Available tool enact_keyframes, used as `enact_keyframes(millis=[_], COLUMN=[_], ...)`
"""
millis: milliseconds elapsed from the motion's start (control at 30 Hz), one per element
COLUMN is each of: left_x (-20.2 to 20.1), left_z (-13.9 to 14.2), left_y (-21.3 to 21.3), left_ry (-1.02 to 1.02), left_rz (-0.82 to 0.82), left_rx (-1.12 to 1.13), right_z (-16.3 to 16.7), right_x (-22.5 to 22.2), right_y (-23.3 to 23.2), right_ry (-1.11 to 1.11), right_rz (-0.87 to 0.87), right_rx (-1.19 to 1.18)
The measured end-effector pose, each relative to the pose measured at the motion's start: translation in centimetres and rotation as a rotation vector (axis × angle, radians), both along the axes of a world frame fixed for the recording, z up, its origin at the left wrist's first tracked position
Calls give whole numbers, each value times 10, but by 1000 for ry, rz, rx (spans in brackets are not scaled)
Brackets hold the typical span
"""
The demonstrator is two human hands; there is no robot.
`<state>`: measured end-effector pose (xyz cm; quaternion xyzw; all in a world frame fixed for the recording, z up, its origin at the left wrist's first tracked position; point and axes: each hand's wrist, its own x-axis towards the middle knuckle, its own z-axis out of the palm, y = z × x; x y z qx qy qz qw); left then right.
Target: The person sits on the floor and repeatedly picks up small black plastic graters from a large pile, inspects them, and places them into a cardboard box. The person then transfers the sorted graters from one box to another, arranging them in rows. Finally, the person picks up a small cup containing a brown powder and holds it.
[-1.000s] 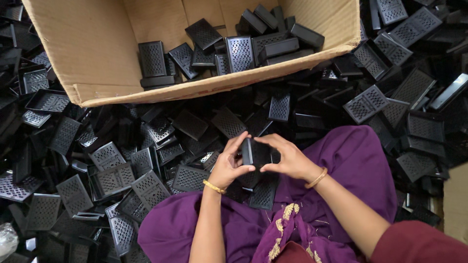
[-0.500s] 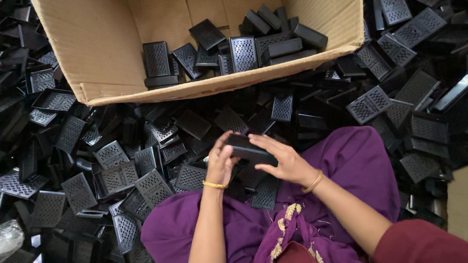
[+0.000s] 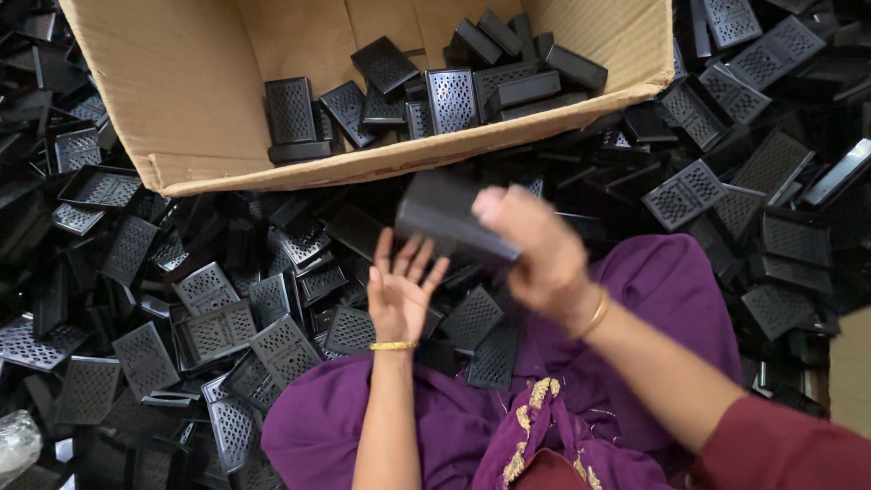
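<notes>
My right hand (image 3: 535, 249) grips a black plastic box (image 3: 449, 218) and holds it raised, blurred by motion, just below the front wall of the cardboard box (image 3: 181, 100). My left hand (image 3: 402, 292) hovers open, palm up and fingers spread, beside and below the black box, over the heap of black perforated plastic trays (image 3: 218, 327). A gold bangle sits on each wrist. Purple cloth (image 3: 653, 308) covers my lap.
The open cardboard box holds several black perforated pieces (image 3: 454, 77) against its far side. More black trays (image 3: 753, 172) are piled all around on the right and left. A clear plastic bag (image 3: 18, 440) lies at the lower left corner.
Both hands held the black box together over my lap. Now the left hand has let go and opened, and the right hand has lifted the box toward the cardboard box.
</notes>
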<state>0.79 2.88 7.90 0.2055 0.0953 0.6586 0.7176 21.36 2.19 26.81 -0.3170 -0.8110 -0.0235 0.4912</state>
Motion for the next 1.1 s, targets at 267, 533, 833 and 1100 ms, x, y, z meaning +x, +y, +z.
enact_keyframes(millis=[267,533,833,1100], left_x=[-4,5,22,29], left_z=[-18,-29,7,14], left_y=[7,12,-7,-16], left_ry=[246,504,1063,1338], left_rz=[168,205,95,15], left_rx=[-148,-278,227,363], right_z=[7,-142,-140,-149], right_x=[20,78,52,19], right_y=[27,14,0,3], right_ry=[-98,-534,-117,425], right_rz=[-242,-742,-336,-98], right_rx=[6,-377,-550,-1208])
